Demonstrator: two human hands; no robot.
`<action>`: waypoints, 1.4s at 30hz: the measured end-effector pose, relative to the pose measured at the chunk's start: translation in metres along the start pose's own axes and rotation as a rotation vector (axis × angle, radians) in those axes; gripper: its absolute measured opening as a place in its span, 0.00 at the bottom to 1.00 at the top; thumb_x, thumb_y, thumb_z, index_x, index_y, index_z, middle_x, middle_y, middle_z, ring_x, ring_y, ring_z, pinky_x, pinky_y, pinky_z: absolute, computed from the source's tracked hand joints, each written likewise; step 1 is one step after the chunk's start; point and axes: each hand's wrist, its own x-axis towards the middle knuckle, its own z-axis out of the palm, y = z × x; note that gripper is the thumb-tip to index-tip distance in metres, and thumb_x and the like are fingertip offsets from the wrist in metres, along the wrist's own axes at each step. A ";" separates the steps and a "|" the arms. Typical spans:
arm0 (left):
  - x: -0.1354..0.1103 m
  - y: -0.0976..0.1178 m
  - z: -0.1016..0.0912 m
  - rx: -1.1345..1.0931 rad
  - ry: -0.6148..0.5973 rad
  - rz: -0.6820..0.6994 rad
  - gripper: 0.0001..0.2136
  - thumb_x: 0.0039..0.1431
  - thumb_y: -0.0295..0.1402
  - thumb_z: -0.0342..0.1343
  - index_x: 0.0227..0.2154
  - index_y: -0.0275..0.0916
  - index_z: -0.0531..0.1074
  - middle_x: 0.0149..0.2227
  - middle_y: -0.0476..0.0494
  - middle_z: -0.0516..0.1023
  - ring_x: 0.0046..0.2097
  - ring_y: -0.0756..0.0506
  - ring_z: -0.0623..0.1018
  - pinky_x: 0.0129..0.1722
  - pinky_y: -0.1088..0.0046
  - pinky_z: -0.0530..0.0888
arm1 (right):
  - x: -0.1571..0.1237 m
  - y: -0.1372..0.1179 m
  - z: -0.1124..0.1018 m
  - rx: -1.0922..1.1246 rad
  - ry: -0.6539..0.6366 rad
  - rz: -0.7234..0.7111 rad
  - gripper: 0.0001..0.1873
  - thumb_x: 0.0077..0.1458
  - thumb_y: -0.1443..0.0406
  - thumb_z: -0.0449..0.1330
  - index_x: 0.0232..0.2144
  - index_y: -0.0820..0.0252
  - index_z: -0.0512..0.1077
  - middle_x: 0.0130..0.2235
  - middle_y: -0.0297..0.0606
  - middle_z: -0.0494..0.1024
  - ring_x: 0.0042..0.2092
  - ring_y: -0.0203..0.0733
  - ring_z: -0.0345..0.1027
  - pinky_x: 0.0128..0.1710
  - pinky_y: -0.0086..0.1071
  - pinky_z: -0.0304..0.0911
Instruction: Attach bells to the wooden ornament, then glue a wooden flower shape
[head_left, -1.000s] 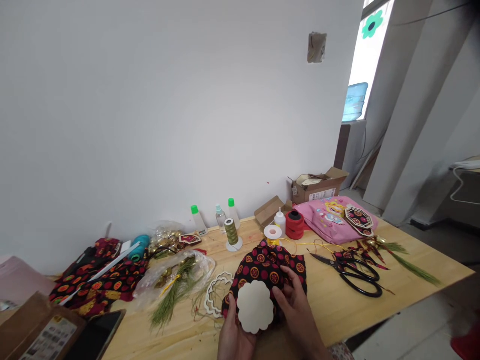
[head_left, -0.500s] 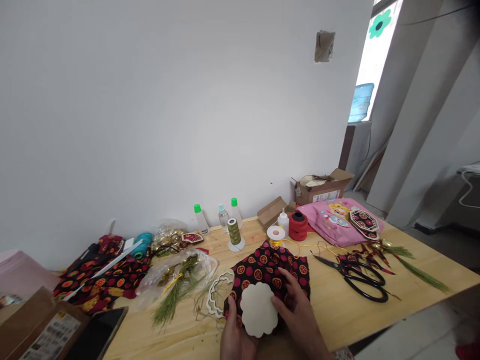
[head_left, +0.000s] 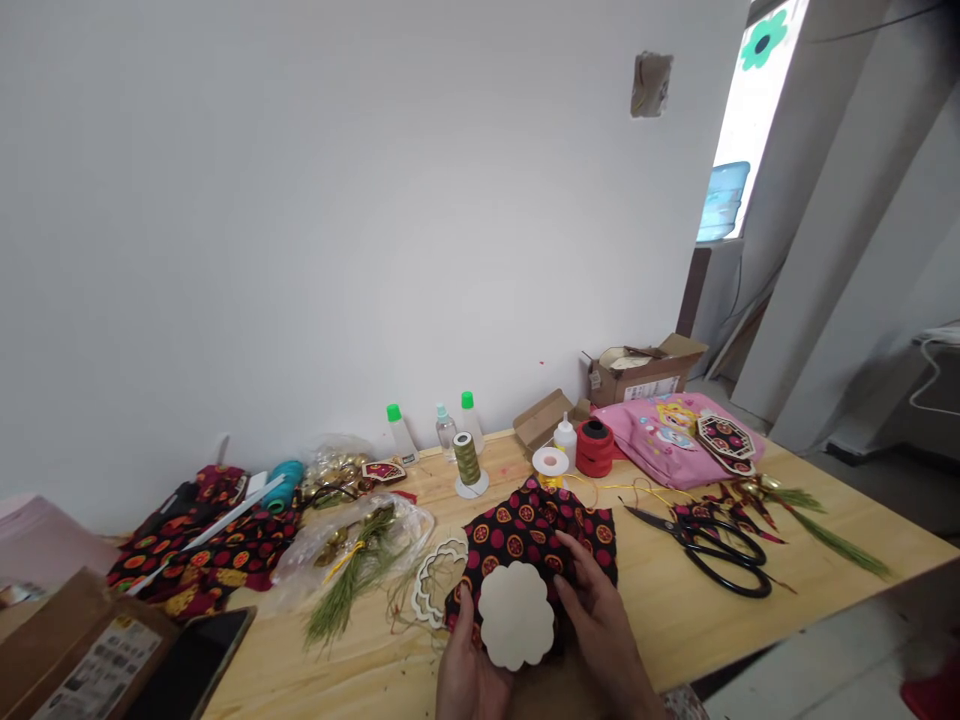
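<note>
Both hands sit at the lower centre of the head view. Left hand (head_left: 466, 672) pinches the left rim of the scalloped disc (head_left: 516, 615). Right hand (head_left: 600, 632) lies with fingers spread on the patterned fabric (head_left: 536, 530) at the disc's right rim; I cannot tell whether it grips. The round disc has no long axis and faces up. Table (head_left: 660, 625) edge runs just below. A cut-out frame (head_left: 435, 585) lies just left, and bare wood separates the fabric from the scissors (head_left: 712, 555) on the right.

We see a bright, evenly daylit room; light enters from the window (head_left: 754, 110) far up and right of our right hand (head_left: 600, 625). Shadows are soft, edges bend outward, corners blur slightly.
</note>
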 end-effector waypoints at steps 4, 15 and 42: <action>0.001 0.000 -0.004 -0.037 -0.061 -0.002 0.22 0.58 0.40 0.36 0.33 0.33 0.75 0.33 0.35 0.77 0.36 0.41 0.76 0.48 0.60 0.63 | -0.001 -0.004 -0.002 -0.038 -0.034 -0.020 0.18 0.48 0.64 0.53 0.43 0.57 0.67 0.47 0.39 0.70 0.49 0.44 0.61 0.49 0.37 0.55; 0.002 0.000 -0.011 -0.110 -0.220 -0.059 0.25 0.58 0.42 0.35 0.34 0.31 0.74 0.34 0.33 0.77 0.36 0.41 0.76 0.49 0.59 0.61 | -0.004 -0.008 -0.006 0.055 -0.017 0.077 0.16 0.47 0.60 0.54 0.40 0.56 0.60 0.38 0.39 0.70 0.37 0.41 0.66 0.29 0.29 0.63; -0.004 0.004 -0.002 -0.024 -0.023 -0.061 0.21 0.57 0.40 0.39 0.33 0.32 0.75 0.32 0.36 0.78 0.36 0.41 0.76 0.45 0.61 0.65 | -0.009 -0.020 -0.005 -0.265 -0.153 0.078 0.12 0.44 0.58 0.53 0.17 0.60 0.65 0.22 0.34 0.66 0.29 0.39 0.62 0.30 0.29 0.58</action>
